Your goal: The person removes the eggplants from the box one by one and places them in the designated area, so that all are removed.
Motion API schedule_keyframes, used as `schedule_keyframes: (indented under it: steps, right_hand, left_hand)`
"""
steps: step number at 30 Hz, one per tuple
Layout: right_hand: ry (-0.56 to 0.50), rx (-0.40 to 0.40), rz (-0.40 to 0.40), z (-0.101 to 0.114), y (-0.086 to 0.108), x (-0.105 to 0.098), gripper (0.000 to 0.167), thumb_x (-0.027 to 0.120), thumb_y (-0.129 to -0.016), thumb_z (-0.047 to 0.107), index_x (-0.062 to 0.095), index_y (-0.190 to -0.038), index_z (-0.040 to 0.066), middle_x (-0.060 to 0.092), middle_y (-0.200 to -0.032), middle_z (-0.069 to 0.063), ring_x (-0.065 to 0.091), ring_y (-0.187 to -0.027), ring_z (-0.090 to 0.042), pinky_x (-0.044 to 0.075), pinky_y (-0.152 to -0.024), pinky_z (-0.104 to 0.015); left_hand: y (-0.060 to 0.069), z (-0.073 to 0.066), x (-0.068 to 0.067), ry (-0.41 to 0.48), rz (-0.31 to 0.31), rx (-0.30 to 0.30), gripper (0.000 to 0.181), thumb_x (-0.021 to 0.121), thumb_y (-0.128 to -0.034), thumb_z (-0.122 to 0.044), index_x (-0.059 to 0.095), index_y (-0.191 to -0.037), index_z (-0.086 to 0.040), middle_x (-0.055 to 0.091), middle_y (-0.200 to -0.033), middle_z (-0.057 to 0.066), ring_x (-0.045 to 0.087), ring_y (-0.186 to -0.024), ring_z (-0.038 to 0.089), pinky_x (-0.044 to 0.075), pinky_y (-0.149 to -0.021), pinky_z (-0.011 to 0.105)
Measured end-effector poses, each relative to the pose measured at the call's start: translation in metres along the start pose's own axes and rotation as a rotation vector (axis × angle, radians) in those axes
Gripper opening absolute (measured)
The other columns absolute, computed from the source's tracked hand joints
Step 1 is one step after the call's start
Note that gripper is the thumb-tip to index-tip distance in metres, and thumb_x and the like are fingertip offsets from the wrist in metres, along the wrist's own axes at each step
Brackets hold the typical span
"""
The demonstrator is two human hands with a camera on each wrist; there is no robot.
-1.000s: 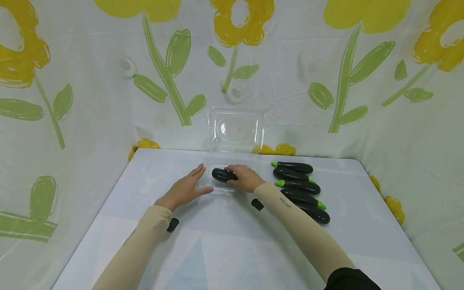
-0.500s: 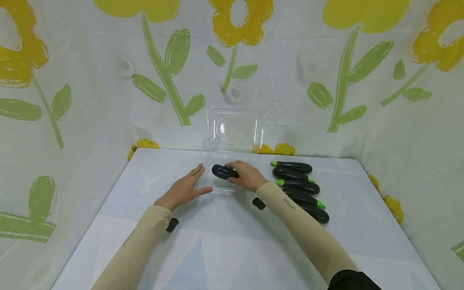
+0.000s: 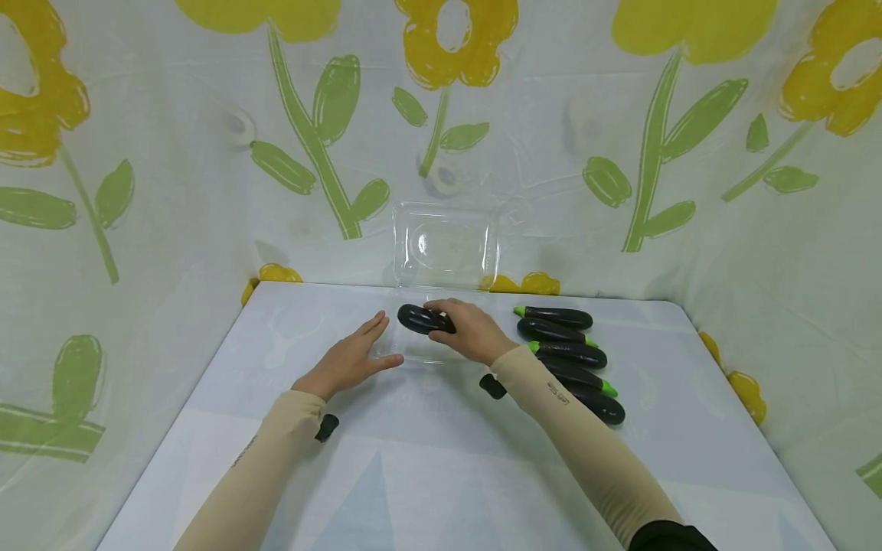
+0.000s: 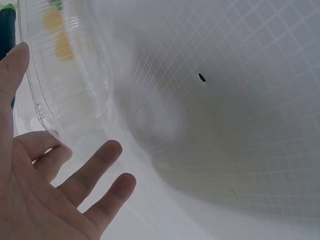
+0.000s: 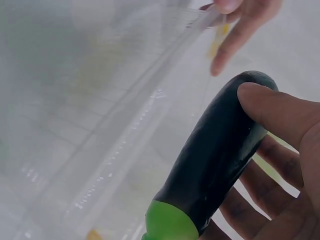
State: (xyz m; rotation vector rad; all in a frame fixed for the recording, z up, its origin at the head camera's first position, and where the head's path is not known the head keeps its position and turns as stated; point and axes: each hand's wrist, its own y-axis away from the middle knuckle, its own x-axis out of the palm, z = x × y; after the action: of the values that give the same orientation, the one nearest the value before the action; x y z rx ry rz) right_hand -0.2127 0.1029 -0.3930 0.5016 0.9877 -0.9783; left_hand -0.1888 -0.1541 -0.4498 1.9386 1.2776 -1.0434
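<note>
My right hand (image 3: 472, 329) grips a dark purple eggplant (image 3: 419, 318) over the base of a clear plastic clamshell box (image 3: 423, 356). In the right wrist view, the thumb lies along the eggplant (image 5: 210, 150), with the other fingers on its far side; its bright green cap (image 5: 170, 222) points down. My left hand (image 3: 347, 360) has its fingers spread at the left side of the box. Beside the box wall (image 4: 75, 80) in the left wrist view, that left hand (image 4: 50, 185) holds nothing; whether it touches the rim is hard to tell.
The box's raised lid (image 3: 446, 249) stands against the flowered curtain (image 3: 537, 153) behind the white table (image 3: 386, 474). Several more eggplants (image 3: 554, 317) lie in a column to the right, partly covered by the right forearm (image 3: 586, 444).
My right hand has moved slightly up and away in the head view, carrying the eggplant with it. The left hand has stayed in place.
</note>
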Motion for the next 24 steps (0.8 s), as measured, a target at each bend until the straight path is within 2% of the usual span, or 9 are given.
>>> schedule_keyframes:
  steps: [9, 16, 24]
  right_hand:
    - [0.020, -0.080, -0.042, 0.014, 0.013, -0.012, 0.054, 0.075, -0.094, 0.027, 0.057, -0.145, 0.020, 0.062, -0.137, -0.004, 0.063, -0.114, -0.020, 0.052, -0.099, -0.037]
    - [0.052, -0.127, -0.074, 0.021, 0.027, -0.021, 0.055, 0.075, -0.094, 0.029, 0.056, -0.145, 0.021, 0.063, -0.135, -0.003, 0.063, -0.113, -0.019, 0.053, -0.098, -0.037]
    - [0.044, -0.153, -0.114, 0.020, 0.049, -0.029, 0.055, 0.078, -0.092, 0.025, 0.058, -0.143, 0.021, 0.065, -0.131, -0.002, 0.064, -0.111, -0.017, 0.055, -0.094, -0.036]
  left_hand:
    - [0.001, -0.001, -0.001, 0.015, 0.003, -0.007, 0.096, 0.065, -0.0929, -0.059, 0.021, -0.163, -0.010, 0.013, -0.170, 0.005, 0.020, -0.153, 0.031, 0.024, -0.120, 0.055]
    - [0.001, -0.001, -0.001, 0.019, 0.004, -0.015, 0.096, 0.065, -0.0927, -0.060, 0.021, -0.163, -0.010, 0.013, -0.170, 0.005, 0.019, -0.153, 0.031, 0.024, -0.120, 0.056]
    - [0.000, -0.002, -0.001, 0.025, 0.004, -0.020, 0.098, 0.066, -0.0918, -0.061, 0.021, -0.162, -0.010, 0.013, -0.170, 0.004, 0.019, -0.154, 0.030, 0.023, -0.120, 0.055]
